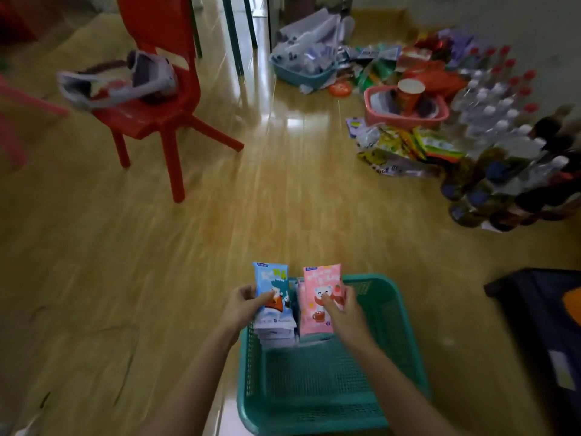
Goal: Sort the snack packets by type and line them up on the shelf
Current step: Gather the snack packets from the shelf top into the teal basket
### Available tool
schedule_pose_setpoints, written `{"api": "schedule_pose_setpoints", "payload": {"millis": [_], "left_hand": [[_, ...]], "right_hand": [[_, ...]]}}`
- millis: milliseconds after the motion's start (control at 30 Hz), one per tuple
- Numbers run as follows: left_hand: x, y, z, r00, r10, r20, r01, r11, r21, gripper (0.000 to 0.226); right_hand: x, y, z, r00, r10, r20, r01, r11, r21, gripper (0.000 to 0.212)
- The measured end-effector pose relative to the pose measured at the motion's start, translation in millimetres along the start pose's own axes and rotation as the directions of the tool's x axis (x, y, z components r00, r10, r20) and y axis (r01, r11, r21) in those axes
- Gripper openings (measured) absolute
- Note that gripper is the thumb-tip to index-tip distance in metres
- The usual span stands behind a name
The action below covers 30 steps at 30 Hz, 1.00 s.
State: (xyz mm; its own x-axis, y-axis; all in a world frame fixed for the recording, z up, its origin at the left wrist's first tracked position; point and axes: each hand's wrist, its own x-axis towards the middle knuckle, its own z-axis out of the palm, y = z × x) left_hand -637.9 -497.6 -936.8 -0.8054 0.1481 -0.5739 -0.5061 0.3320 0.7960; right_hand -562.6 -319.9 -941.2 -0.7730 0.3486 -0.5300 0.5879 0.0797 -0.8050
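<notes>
A glossy wooden floor (283,190) reflects light, with a red plastic chair (157,99) standing on it.

Dim interior, warm yellow cast. Glare streak on floor (276,121) just right of red chair (157,102), light entering from behind chair. Motion blur throughout; bottles (496,105) far right of chair smeared. Corners away from chair darkened, lines bowed by wide-angle lens.

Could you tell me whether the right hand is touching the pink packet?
Touching. The head view shows the right hand gripping the pink packet, thumb pressed on its front, fingers curled round its right edge.
</notes>
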Motion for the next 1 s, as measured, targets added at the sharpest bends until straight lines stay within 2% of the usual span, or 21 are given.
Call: {"api": "schedule_pose_setpoints", "payload": {"millis": [67,167,233,333,433,533,633,733,867,933,1000], "left_hand": [[27.0,-31.5,6.3,1.0,-0.015,-0.016,0.015,1.0,0.007,0.005],[58.0,-63.2,11.5,0.997,-0.028,-0.066,0.03,0.999,0.038,0.023],[69.2,-73.8,14.6,0.993,-0.011,-0.115,0.022,0.995,0.1,0.024],[68.6,-73.6,22.2,0.971,0.088,-0.223,-0.027,0.964,0.263,0.025],[62.1,-69.5,28.7,0.935,0.208,-0.286,-0.051,0.88,0.471,0.03],[60.7,-68.4,28.9,0.928,0.276,-0.248,-0.071,0.788,0.612,0.032],[46.6,-51.3,20.2,0.934,0.313,-0.173,-0.118,0.727,0.677,0.03],[8.3,-0.1,5.9,0.944,0.315,-0.096,-0.165,0.704,0.69,0.024],[-61.9,119.2,-12.1,0.922,0.388,-0.006,-0.276,0.668,0.691,0.015],[-103.9,193.3,-20.6,0.899,0.433,0.068,-0.343,0.6,0.723,0.016],[-147.6,270.3,-28.8,0.872,0.461,0.161,-0.4,0.485,0.778,0.018]], "right_hand": [[23.7,23.1,12.7,1.0,0.006,0.003,-0.006,0.999,-0.036,0.018],[50.9,48.3,28.4,0.999,-0.004,-0.04,0.001,0.997,-0.078,0.019],[63.8,62.0,38.1,0.995,-0.018,-0.093,0.005,0.99,-0.138,0.026],[74.5,77.1,47.6,0.983,-0.05,-0.175,0.006,0.971,-0.239,0.038],[70.7,72.1,54.4,0.951,-0.094,-0.295,0.031,0.977,-0.21,0.034],[65.2,68.4,51.3,0.933,-0.104,-0.344,-0.019,0.941,-0.337,0.037],[47.4,50.4,36.0,0.958,-0.079,-0.277,-0.066,0.876,-0.477,0.043],[12.0,3.4,5.1,0.981,-0.075,-0.18,-0.03,0.855,-0.519,0.034],[-57.1,-104.9,-52.9,0.984,-0.127,-0.122,0.048,0.862,-0.505,0.027],[-98.1,-170.7,-90.0,0.977,-0.161,-0.137,0.066,0.849,-0.524,0.026],[-141.2,-238.9,-133.6,0.959,-0.222,-0.176,0.094,0.834,-0.543,0.026]]}}
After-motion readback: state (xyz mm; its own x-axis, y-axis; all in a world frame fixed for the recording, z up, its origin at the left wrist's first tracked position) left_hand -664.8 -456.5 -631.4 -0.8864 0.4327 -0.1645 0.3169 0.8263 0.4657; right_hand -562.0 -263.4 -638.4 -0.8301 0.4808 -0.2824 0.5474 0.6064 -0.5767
